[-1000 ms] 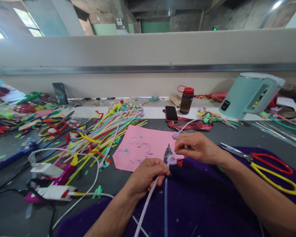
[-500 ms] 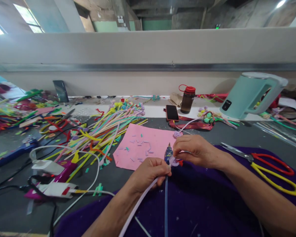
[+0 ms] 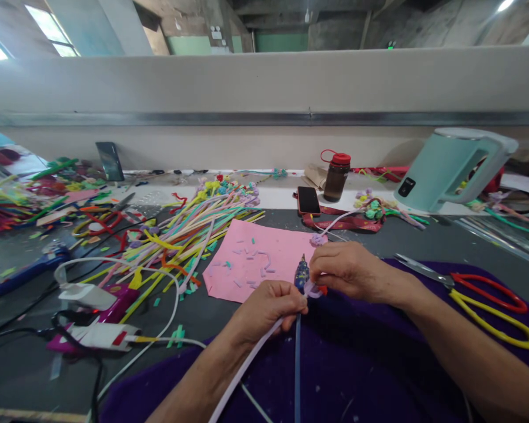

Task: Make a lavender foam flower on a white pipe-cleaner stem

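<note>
Pinched in my left hand [image 3: 271,308] is a pale lilac pipe cleaner [image 3: 247,367], its long end trailing down toward me. The fingertips of my right hand [image 3: 348,270] are closed on a curled lilac loop [image 3: 312,290] at the pipe cleaner's upper end. Just behind this loop lies a dark, speckled glue gun [image 3: 301,274], nozzle pointing away from me. My hands partly hide its body. A pink sheet [image 3: 223,247] beyond my left hand carries small lilac and green cut pieces. Another lilac curled piece [image 3: 318,239] rests at its right edge.
Red-and-yellow-handled scissors [image 3: 471,294] lie right on a dark purple cloth [image 3: 361,364]. Many coloured pipe cleaners [image 3: 189,229] heap up at left, near a power strip [image 3: 114,305] with cables. Farther back stand a phone [image 3: 308,201], a bottle [image 3: 336,179] and a mint kettle [image 3: 445,170].
Both hands keep their grip on the lilac pipe cleaner and have barely moved. The whole view has shifted very slightly.
</note>
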Available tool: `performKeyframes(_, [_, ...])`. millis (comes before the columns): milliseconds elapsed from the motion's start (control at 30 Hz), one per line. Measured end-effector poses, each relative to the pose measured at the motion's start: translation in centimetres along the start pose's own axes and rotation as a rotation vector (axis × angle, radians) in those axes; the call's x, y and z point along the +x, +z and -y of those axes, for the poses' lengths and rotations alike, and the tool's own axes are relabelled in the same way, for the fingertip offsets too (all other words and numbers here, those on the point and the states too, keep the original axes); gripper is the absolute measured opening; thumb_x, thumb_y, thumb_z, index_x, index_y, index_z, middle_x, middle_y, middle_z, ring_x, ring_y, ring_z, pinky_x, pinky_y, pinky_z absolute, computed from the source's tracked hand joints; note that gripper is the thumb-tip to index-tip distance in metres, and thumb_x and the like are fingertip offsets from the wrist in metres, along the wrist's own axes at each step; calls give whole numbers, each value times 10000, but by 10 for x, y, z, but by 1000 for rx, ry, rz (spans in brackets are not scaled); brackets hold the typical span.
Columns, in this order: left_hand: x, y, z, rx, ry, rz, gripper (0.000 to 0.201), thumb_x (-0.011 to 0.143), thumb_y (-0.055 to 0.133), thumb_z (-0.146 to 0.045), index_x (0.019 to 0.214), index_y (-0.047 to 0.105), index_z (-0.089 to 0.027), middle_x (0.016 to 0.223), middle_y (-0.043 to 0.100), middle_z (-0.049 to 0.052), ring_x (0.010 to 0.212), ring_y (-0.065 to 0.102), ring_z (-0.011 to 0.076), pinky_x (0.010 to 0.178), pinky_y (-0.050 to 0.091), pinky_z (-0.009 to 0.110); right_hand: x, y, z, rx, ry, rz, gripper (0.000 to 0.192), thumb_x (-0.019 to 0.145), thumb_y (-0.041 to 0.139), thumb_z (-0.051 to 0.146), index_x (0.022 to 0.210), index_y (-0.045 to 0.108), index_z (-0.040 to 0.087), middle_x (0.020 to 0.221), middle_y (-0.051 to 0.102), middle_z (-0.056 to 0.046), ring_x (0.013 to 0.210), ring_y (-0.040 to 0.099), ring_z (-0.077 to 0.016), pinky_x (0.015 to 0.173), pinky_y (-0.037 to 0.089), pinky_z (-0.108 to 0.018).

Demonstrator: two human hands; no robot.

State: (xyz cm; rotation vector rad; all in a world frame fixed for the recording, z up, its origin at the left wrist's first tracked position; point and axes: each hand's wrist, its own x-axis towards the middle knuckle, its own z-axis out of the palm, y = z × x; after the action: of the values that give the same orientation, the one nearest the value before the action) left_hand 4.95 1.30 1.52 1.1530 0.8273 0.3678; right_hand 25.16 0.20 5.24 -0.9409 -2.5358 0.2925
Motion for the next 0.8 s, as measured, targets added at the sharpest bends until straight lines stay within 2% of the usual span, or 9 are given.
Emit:
performKeyframes(300, [0, 1, -1, 3, -1, -5, 157, 686, 575, -248, 584, 580, -129, 325, 451, -47, 248, 277, 23, 306, 162, 158, -1, 1, -1, -18, 8, 35, 119, 799, 508, 96, 809, 598, 174, 772, 598, -14, 717, 536, -122, 672, 386, -235])
performKeyframes(533, [2, -1, 0, -23, 14, -7, 152, 686, 584, -249, 596, 578, -127, 328, 454, -47, 244, 274, 24, 295, 160, 155, -2, -2, -3, 17, 5, 10, 132, 825, 514, 149, 849, 639, 184, 795, 628, -19, 730, 566, -123, 678, 404, -232])
performKeyframes(700, [2, -2, 0, -101, 72, -32, 202, 725, 579, -304, 624, 576, -129, 352, 466, -46, 247, 280, 20, 294, 150, 154, -6, -17, -4, 85, 87, -118, 192, 859, 483, 211, 966, 640, 186, 910, 650, -45, 815, 590, -134, 718, 434, -242])
performKeyframes(800, [1, -2, 0, -152, 96, -69, 213, 718, 603, -324, 630, 568, -133, 376, 483, -46, 258, 294, 15, 298, 152, 150, -8, -21, -4, 135, 168, -164, 186, 837, 507, 213, 962, 644, 188, 897, 655, -45, 807, 594, -141, 720, 444, -255])
